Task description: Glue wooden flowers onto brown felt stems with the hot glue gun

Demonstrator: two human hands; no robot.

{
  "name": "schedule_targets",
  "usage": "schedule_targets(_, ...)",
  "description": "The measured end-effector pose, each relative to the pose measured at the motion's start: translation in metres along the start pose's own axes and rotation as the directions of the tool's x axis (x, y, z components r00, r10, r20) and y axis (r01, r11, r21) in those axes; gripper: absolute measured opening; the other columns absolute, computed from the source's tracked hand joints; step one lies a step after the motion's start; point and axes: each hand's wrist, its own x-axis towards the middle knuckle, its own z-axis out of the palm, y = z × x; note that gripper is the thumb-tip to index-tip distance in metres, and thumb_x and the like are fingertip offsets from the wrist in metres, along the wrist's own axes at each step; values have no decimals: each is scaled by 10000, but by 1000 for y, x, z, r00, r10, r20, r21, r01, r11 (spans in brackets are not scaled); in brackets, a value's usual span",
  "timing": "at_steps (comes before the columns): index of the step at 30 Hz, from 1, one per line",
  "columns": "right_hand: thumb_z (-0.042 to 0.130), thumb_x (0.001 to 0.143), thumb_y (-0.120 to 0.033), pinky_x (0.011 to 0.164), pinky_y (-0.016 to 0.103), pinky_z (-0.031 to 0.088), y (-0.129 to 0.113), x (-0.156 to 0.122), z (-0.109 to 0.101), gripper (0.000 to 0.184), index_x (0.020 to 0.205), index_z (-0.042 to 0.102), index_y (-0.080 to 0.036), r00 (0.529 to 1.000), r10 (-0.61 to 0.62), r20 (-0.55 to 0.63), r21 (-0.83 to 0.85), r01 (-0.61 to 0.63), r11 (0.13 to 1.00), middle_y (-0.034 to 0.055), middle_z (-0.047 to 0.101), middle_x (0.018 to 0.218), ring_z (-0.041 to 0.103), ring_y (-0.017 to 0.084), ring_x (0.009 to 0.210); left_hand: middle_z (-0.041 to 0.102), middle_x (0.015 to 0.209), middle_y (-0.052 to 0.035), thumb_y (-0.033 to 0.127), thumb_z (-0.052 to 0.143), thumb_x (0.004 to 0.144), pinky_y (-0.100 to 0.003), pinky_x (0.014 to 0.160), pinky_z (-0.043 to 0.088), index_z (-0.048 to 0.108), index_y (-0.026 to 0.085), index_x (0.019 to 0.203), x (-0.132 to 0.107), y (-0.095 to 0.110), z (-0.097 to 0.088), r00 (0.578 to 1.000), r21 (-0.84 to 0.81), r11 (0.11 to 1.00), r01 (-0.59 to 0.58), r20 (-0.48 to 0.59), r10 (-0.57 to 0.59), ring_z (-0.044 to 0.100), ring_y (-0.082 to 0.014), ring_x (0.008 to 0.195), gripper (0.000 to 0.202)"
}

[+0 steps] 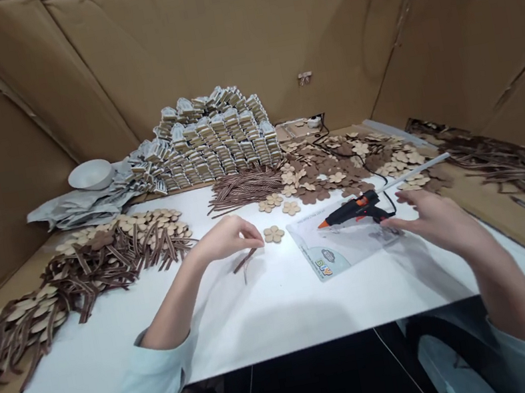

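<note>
My left hand pinches the end of a thin brown striped ribbon, which hangs down over the white work surface. Just right of those fingertips lies a single beige flower cutout. My right hand is open, its thumb and fingers spread around the handle end of a black and orange glue gun. Whether the thumb touches the handle I cannot tell. The gun rests on a printed clear plastic sheet, nozzle pointing left, with a long white glue stick sticking out of its back.
Brown ribbons lie bundled at the back centre, before stacked small bundles. Beige and brown flower cutouts spread behind the gun. Finished-looking ribbon-and-flower pieces pile up left. A white bowl stands back left; cardboard walls enclose the table.
</note>
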Motion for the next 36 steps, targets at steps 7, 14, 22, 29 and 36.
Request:
schedule_targets(7,518,669,-486,695,346,454,-8,15,28,357,834,547,-172,956,-170,240,143,139,980,104,633,894,583,256,819,589,1159,-41,258,604,698,-274,962,303,690,228,707,0,-12,19,977,62,989,-133,174,121,386,-202,1227,92)
schedule_targets(14,425,741,-462,632,324,430,-6,20,39,312,593,490,-195,956,-193,221,190,151,970,80,577,689,553,229,704,603,1141,-48,223,628,686,-275,889,359,690,219,685,-6,1,27,961,129,977,-169,241,134,464,-210,1150,63)
schedule_targets(22,562,627,-479,479,264,374,-8,27,33,352,721,630,-146,989,-81,120,270,46,962,-3,520,502,495,161,518,611,1129,-31,223,613,716,-220,878,368,685,198,743,-10,7,22,942,83,974,-209,284,178,543,-167,1063,81)
schedule_targets(29,552,570,-349,504,283,394,-38,29,25,176,577,540,-173,998,-51,-46,175,59,983,40,569,584,525,183,547,574,1182,10,205,612,699,-272,963,303,676,219,693,-9,-9,21,894,185,943,-277,408,182,340,-200,1256,65)
schedule_targets(36,431,661,-242,583,315,422,-63,18,55,200,801,528,-137,914,-382,-138,-109,370,923,128,581,879,550,211,674,458,1303,10,181,610,679,-280,938,343,689,212,715,-10,-6,24,870,223,921,-321,454,193,292,-221,1279,92)
